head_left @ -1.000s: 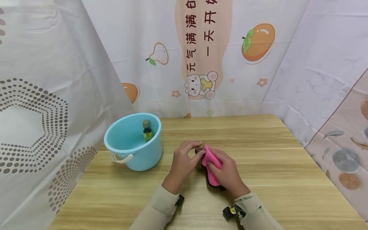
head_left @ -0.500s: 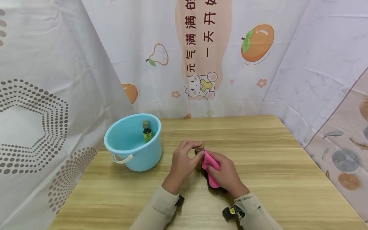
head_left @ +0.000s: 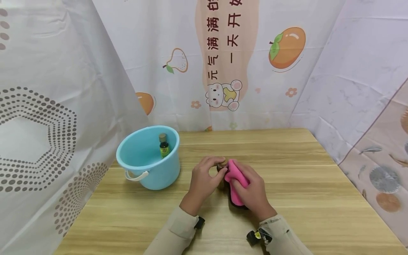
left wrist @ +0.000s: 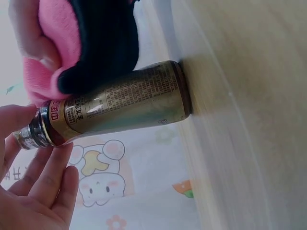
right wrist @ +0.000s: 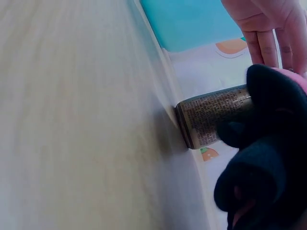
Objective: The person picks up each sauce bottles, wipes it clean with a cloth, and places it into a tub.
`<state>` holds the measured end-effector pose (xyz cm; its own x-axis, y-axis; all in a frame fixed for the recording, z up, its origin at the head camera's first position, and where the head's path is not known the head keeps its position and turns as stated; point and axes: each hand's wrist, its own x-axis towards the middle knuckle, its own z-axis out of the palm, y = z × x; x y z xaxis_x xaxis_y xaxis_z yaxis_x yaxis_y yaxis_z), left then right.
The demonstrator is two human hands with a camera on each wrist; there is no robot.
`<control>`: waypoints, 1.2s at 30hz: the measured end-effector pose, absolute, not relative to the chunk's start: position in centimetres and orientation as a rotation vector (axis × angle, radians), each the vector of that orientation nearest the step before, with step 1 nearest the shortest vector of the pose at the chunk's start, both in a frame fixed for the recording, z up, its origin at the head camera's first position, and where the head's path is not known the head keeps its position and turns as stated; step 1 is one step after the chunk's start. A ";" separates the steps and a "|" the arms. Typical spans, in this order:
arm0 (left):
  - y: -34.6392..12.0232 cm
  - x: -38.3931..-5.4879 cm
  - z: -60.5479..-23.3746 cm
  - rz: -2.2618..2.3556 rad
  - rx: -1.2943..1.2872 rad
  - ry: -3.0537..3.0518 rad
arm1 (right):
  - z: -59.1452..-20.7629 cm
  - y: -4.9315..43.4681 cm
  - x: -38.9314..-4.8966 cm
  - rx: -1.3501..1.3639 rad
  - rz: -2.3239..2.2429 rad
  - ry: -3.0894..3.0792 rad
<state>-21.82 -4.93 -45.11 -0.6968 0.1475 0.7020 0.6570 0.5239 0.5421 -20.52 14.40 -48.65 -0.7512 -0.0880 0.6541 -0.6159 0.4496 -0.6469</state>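
A bottle with a gold printed label and a gold cap stands upright on the table. My left hand pinches it at the neck, thumb on one side and fingers on the other. In my right hand is a cloth, bright pink on one face and black on the other. It lies bunched against the bottle's side, the pink face toward my palm. The right wrist view shows the black face covering the upper part of the bottle, with the label's lower end visible.
Left of the hands stands a light blue bucket with a white handle. A small dark bottle with a yellow-green label is inside it. The wooden table ends at a printed curtain behind.
The cloth's top edge slipped lower along the bottle half a second ago and is back up near the cap now. The left hand keeps its hold on the neck.
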 end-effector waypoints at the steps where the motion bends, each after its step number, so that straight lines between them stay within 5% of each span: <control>1: -4.9 -21.8 -45.1 -1.126 -0.657 -2.171 | -48.6 14.4 -20.5 0.588 1.287 -2.146; 36: -4.8 -21.7 -45.1 -1.075 -0.612 -2.210 | -48.9 14.7 -20.4 0.455 1.261 -2.557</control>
